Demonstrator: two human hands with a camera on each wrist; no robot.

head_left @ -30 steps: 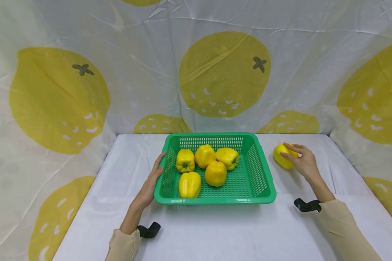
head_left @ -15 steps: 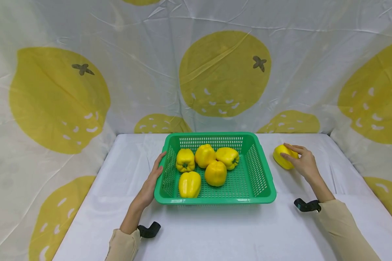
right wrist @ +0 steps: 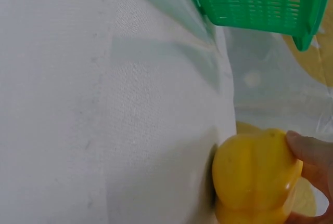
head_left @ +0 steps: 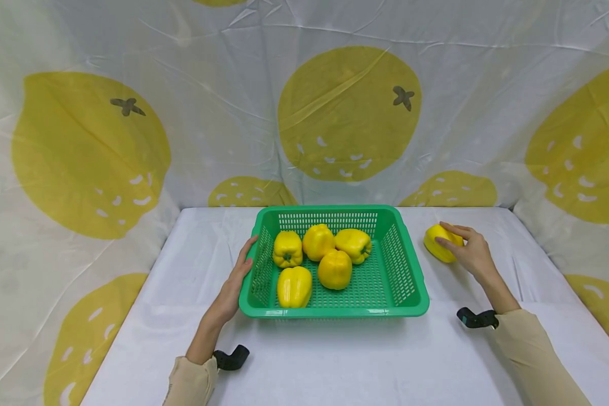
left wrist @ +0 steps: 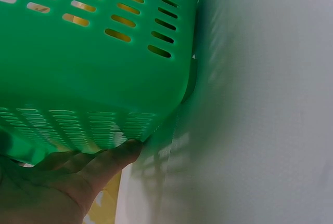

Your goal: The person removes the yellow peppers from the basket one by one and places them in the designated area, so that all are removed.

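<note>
Lobed pepper (right wrist: 252, 177) is pinched in right grip (head_left: 472, 251), left grip (head_left: 235, 285) outstretched against slotted basket (head_left: 335, 312).

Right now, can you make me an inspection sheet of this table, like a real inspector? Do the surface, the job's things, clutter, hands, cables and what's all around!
Surface: white tablecloth, with some creases.
Job's things: green basket holding five yellow bell peppers; a sixth pepper is outside, to its right.
Clutter: nothing seen.
Hands: left hand touches the basket's left side; right hand pinches the sixth pepper between thumb and fingers.
Cables: nothing seen.
Surroundings: pale curtain with big yellow fruit prints, behind and on both sides.
</note>
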